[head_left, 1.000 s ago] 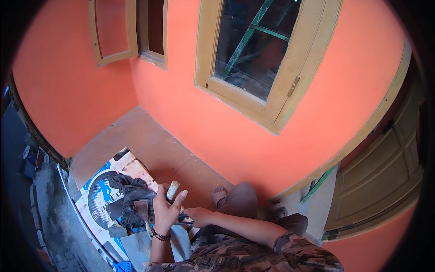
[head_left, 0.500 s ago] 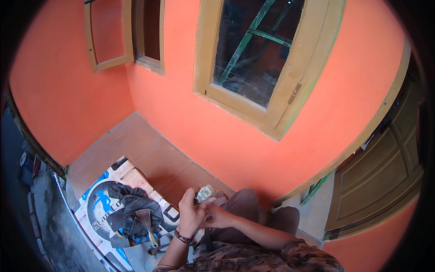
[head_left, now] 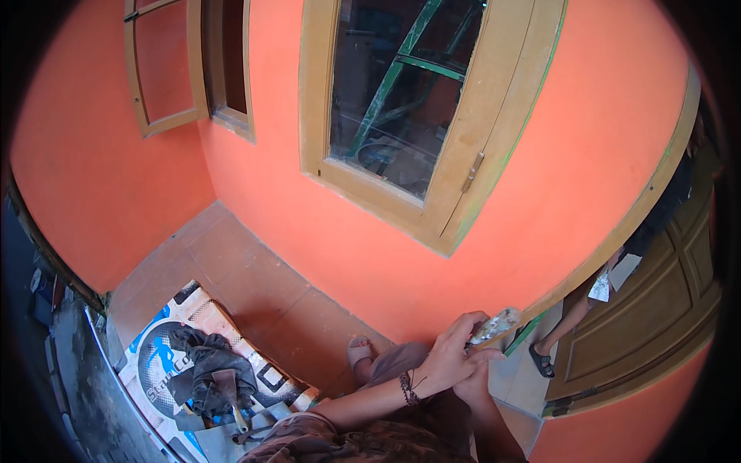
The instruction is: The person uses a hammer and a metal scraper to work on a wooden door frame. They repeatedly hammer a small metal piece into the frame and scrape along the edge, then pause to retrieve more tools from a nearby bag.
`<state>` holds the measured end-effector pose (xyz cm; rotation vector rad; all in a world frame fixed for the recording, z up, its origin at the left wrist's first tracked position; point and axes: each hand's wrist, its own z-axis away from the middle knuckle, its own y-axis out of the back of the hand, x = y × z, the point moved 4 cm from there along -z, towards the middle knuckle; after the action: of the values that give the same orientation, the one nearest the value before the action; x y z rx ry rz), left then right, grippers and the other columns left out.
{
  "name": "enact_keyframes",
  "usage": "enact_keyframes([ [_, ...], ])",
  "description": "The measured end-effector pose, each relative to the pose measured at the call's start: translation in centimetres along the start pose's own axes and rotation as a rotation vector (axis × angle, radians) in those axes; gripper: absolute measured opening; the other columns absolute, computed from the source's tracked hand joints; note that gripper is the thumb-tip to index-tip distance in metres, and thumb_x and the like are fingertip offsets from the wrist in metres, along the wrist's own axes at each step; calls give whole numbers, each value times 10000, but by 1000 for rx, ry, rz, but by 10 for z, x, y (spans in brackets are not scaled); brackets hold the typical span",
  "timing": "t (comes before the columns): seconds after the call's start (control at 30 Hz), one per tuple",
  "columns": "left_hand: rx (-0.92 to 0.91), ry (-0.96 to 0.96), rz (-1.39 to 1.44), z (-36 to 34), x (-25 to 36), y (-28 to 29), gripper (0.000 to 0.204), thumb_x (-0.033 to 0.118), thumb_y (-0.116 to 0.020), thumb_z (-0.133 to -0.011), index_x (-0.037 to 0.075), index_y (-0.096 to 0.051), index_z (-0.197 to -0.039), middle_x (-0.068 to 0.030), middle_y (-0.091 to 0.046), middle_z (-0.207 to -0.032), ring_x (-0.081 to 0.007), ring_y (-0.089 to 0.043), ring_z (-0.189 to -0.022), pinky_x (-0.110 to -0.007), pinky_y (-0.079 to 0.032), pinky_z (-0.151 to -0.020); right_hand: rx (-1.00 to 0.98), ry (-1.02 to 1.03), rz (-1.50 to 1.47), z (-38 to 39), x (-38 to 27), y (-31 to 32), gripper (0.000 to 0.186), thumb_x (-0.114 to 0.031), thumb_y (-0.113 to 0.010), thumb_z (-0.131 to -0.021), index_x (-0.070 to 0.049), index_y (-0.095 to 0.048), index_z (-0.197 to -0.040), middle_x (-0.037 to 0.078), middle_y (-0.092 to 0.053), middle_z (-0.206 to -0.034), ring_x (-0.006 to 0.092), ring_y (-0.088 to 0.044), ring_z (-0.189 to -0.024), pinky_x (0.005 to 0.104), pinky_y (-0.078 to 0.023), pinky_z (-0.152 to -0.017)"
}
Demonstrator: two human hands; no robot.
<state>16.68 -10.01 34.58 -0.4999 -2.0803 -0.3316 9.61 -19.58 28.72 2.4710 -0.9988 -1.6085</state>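
Up against our right hand [head_left: 473, 381], our left hand [head_left: 446, 359] clasps a speckled tool [head_left: 496, 326] (the right's own grip we cannot tell), its handling seemingly unfinished, a scraper [head_left: 225, 380] lying unheld well leftward.

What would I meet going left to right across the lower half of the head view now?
Crumpled dark cloth, the wearer's sandaled foot, left hand, speckled handle, the other person's dark sandal, brown panelled door.
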Motion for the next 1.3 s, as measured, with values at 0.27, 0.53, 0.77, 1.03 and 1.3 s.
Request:
enact_keyframes([
  [0.27,-33,134,-23,-27,-32,-19,406,157,-771,-794,-4,-552,-1096,-105,-632,-998,-185,-606,-913,-322,-503,-833,271,33,72,-109,-67,203,138,-87,-594,-931,2,-605,-1036,56,-669,-943,131,-620,-873,292,-489,-811],
  [0.53,-93,-91,-36,-82,0,-37,295,93,-759,-789,9,-597,-1020,-85,-667,-860,-157,-626,-777,-293,-514,-741,531,318,390,-216,-161,351,191,-182,-601,-947,-11,-640,-1023,1,-657,-931,63,-562,-841,222,-438,-763],
  [0.77,-114,-334,-61,-144,52,-52,245,91,-745,-804,5,-603,-983,-68,-653,-844,-140,-617,-767,-276,-509,-726,499,444,406,-249,-161,359,217,-156,-665,-900,-2,-644,-1051,-8,-654,-866,52,-568,-799,220,-455,-746],
  [1.03,-128,-796,10,-237,167,-89,267,183,-735,-802,-3,-613,-950,-109,-644,-772,-185,-637,-710,-299,-504,-644,542,399,435,-249,-156,358,211,-134,-706,-842,-24,-654,-1015,7,-648,-775,72,-586,-738,241,-467,-723],
  [1.3,-112,-942,-200,-283,308,-179,493,233,-693,-836,-58,-516,-1194,-218,-642,-983,-316,-638,-945,-364,-509,-826,603,319,624,-251,-170,353,273,-196,-752,-790,-35,-678,-997,8,-654,-777,97,-601,-746,253,-467,-707],
])
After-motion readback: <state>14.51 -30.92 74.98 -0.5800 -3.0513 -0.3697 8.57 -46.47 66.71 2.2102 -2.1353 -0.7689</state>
